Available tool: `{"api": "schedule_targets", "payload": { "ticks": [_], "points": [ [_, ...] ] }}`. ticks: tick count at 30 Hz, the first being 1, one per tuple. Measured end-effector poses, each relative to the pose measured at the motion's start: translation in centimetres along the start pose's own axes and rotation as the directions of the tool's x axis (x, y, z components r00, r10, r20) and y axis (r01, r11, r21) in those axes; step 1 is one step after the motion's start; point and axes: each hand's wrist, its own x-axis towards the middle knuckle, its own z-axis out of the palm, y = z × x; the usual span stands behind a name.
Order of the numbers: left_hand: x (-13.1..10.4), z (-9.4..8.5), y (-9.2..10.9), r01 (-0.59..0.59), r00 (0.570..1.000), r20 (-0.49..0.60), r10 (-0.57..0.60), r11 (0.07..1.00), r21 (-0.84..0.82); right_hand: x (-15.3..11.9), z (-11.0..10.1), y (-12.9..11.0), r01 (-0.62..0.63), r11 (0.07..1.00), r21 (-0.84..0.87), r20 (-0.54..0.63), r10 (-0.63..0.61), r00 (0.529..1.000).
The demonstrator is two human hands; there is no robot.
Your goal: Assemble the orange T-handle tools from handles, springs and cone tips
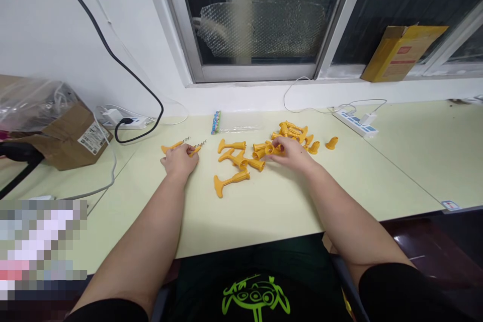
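On the left of the table, my left hand (179, 163) has its fingers closed on a yellow-handled corkscrew (195, 151), its metal spiral pointing away to the right. Just beyond that hand lies a second corkscrew (171, 147), partly covered by my fingers. My right hand (292, 156) pinches a hollow yellow sleeve (269, 149) at the edge of a pile of yellow parts (290, 130). Between my hands lie several yellow corkscrews with sleeves on them, one of them a T-handled corkscrew (231, 181) nearest me.
A loose yellow sleeve (331, 143) stands right of the pile. Behind lies a clear plastic bag (237, 122). A power strip (354, 122) with cables sits at back right; a cardboard box (77, 136) and black cable (139, 78) are at left. A yellow carton (402, 55) leans by the window.
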Motion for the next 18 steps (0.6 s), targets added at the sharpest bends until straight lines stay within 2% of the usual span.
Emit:
{"api": "schedule_targets", "payload": {
  "ticks": [1, 3, 5, 6, 8, 11, 13, 15, 17, 18],
  "points": [
    [0.1, 0.1, -0.1, -0.005, 1.000, -0.017, 0.005, 1.000, -0.002, 0.1, -0.3, 0.0, -0.006, 0.998, 0.070, -0.093, 0.012, 0.996],
    [0.2, 0.2, -0.3, -0.034, 0.996, -0.084, 0.032, 0.999, -0.021, 0.3, -0.8, 0.1, -0.024, 0.968, 0.251, -0.277, 0.096, 0.956],
    [-0.1, 0.0, 0.0, -0.118, 0.978, -0.182, 0.104, 0.991, -0.065, 0.5, -0.9, 0.0, -0.043, 0.884, 0.465, -0.346, 0.226, 0.911],
    [-0.4, -0.1, 0.3, -0.189, 0.959, -0.232, 0.163, 0.978, -0.093, 0.6, -0.8, -0.1, -0.056, 0.820, 0.569, -0.321, 0.285, 0.903],
    [-1.6, -0.5, 1.5, -0.372, 0.899, -0.302, 0.317, 0.917, -0.146, 0.8, -0.4, -0.6, -0.107, 0.659, 0.745, -0.185, 0.357, 0.916],
    [-4.1, -1.0, 3.9, -0.611, 0.782, -0.314, 0.539, 0.763, -0.211, 0.8, 0.8, -1.9, -0.217, 0.449, 0.867, 0.038, 0.375, 0.926],
    [-5.8, -0.9, 5.5, -0.741, 0.672, -0.280, 0.686, 0.616, -0.269, 0.7, 1.7, -2.8, -0.284, 0.371, 0.884, 0.130, 0.388, 0.912],
    [-6.9, -0.6, 6.6, -0.823, 0.558, -0.269, 0.785, 0.482, -0.301, 0.6, 2.2, -3.7, -0.342, 0.319, 0.884, 0.194, 0.415, 0.889],
    [-7.4, -0.3, 7.3, -0.867, 0.474, -0.261, 0.841, 0.395, -0.304, 0.5, 2.4, -4.1, -0.399, 0.273, 0.875, 0.258, 0.435, 0.863],
    [-7.5, -0.1, 7.4, -0.880, 0.448, -0.261, 0.855, 0.370, -0.298, 0.5, 2.4, -4.3, -0.430, 0.254, 0.866, 0.294, 0.437, 0.850]
  ]
}}
